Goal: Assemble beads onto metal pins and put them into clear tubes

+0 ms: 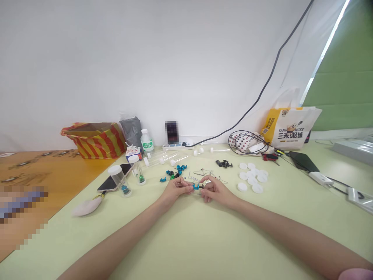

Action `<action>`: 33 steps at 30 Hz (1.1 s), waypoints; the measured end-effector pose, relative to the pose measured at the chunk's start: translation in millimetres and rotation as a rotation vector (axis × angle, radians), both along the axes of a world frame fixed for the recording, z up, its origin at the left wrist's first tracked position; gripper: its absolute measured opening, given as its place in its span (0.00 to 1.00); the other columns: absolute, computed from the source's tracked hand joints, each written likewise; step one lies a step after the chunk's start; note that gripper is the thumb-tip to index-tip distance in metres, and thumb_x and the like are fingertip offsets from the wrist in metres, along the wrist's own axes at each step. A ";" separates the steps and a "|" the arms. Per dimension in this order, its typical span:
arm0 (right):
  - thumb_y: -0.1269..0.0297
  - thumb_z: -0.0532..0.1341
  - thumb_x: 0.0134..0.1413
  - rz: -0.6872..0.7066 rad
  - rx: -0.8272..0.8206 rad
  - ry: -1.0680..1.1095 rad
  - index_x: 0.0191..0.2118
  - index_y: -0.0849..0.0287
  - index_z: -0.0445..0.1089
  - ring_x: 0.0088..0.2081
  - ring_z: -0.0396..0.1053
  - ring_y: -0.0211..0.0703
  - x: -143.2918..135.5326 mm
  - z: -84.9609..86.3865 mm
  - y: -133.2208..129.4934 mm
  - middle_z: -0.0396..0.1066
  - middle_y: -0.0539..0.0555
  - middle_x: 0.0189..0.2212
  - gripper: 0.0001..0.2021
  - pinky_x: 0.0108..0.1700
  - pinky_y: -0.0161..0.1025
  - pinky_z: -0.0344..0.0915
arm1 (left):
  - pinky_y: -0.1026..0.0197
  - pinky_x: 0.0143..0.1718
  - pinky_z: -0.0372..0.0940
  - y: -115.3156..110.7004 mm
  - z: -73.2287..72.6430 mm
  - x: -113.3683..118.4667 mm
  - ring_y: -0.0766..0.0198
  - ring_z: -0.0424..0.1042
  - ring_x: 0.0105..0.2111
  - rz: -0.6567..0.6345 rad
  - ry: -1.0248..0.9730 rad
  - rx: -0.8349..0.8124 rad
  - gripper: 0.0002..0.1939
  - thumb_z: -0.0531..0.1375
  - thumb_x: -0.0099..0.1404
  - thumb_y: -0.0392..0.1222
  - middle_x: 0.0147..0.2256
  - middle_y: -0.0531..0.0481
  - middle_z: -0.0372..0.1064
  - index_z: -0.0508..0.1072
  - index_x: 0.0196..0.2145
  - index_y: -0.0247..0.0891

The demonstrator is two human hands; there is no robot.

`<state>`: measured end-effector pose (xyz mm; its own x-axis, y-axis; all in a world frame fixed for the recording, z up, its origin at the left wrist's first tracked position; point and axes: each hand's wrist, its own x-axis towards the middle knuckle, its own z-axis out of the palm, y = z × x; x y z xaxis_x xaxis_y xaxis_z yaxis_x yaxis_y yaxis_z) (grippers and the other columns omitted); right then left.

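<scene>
In the middle of the table, my left hand [178, 189] pinches a small blue part [196, 187] between thumb and fingers. My right hand [215, 190] is closed on a small black piece [201, 186] that meets the blue part's right end. Whether the two are joined I cannot tell. Just beyond my left hand lies a pile of blue and green parts [178, 170], with a single blue piece [162, 179] to its left. Thin metal pins and rods [204, 174] are scattered behind both hands. Farther back sits a cluster of black pieces [224, 163].
White round caps [252, 181] lie right of my right hand. Clear tubes with white caps [171, 159] lie at the back; two capped tubes [119, 181] stand on the left by a phone [109, 183]. A striped bag [99, 142], a bottle [147, 142] and a paper bag [291, 128] stand behind.
</scene>
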<state>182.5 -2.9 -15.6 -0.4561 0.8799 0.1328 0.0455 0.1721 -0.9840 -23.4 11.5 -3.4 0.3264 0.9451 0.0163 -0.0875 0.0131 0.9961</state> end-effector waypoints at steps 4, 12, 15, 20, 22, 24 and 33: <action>0.50 0.60 0.46 0.013 -0.001 0.003 0.40 0.56 0.58 0.22 0.68 0.36 0.3 -0.4 0.1 0.70 0.49 0.25 0.19 0.27 0.35 0.66 | 0.61 0.33 0.66 -0.5 0.4 -0.1 0.63 0.73 0.30 0.007 0.006 -0.004 0.15 0.68 0.44 0.41 0.33 0.46 0.73 0.64 0.20 0.34; 0.50 0.59 0.48 0.023 0.007 0.009 0.38 0.58 0.60 0.22 0.68 0.36 -0.5 -2.2 1.2 0.69 0.49 0.24 0.17 0.27 0.35 0.66 | 0.62 0.31 0.67 -0.2 1.0 0.1 0.63 0.73 0.29 -0.002 0.012 0.002 0.15 0.68 0.44 0.40 0.33 0.46 0.73 0.63 0.21 0.34; 0.49 0.59 0.47 0.018 0.000 0.012 0.37 0.58 0.61 0.22 0.68 0.36 -0.4 -2.9 1.6 0.69 0.49 0.24 0.18 0.26 0.35 0.66 | 0.62 0.31 0.67 -0.3 1.3 0.5 0.64 0.73 0.29 0.000 0.009 0.005 0.15 0.68 0.44 0.40 0.32 0.47 0.73 0.63 0.21 0.34; 0.49 0.59 0.47 0.023 -0.013 0.014 0.36 0.59 0.61 0.22 0.68 0.36 -0.1 -4.4 3.2 0.69 0.50 0.24 0.18 0.26 0.35 0.66 | 0.62 0.32 0.66 -0.3 0.1 0.7 0.64 0.73 0.29 -0.011 0.002 0.013 0.15 0.68 0.44 0.39 0.32 0.48 0.73 0.63 0.21 0.35; 0.49 0.59 0.47 0.025 -0.017 0.022 0.35 0.59 0.61 0.22 0.68 0.36 -0.1 -4.6 3.3 0.69 0.50 0.24 0.18 0.26 0.35 0.65 | 0.62 0.31 0.66 -0.4 -0.4 0.6 0.63 0.73 0.29 -0.015 -0.006 0.017 0.16 0.68 0.44 0.39 0.32 0.48 0.73 0.62 0.21 0.35; 0.49 0.59 0.47 0.024 -0.017 0.029 0.35 0.59 0.61 0.22 0.68 0.36 -0.3 -4.2 2.7 0.69 0.49 0.24 0.17 0.26 0.35 0.65 | 0.62 0.31 0.66 -0.5 -0.7 0.4 0.63 0.73 0.29 -0.017 -0.010 0.016 0.15 0.68 0.44 0.39 0.33 0.47 0.73 0.63 0.21 0.34; 0.52 0.59 0.48 0.027 -0.017 0.037 0.34 0.59 0.60 0.22 0.68 0.36 -0.9 -3.1 0.6 0.69 0.49 0.24 0.15 0.26 0.35 0.64 | 0.62 0.32 0.66 -1.7 0.0 0.4 0.64 0.72 0.29 -0.031 -0.018 0.016 0.14 0.68 0.45 0.38 0.33 0.46 0.73 0.64 0.21 0.34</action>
<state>181.6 -2.3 -18.7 -0.4748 0.8697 0.1349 0.0050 0.1559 -0.9878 -23.0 9.9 -3.4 0.3546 0.9343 0.0375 -0.1057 0.0002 0.9944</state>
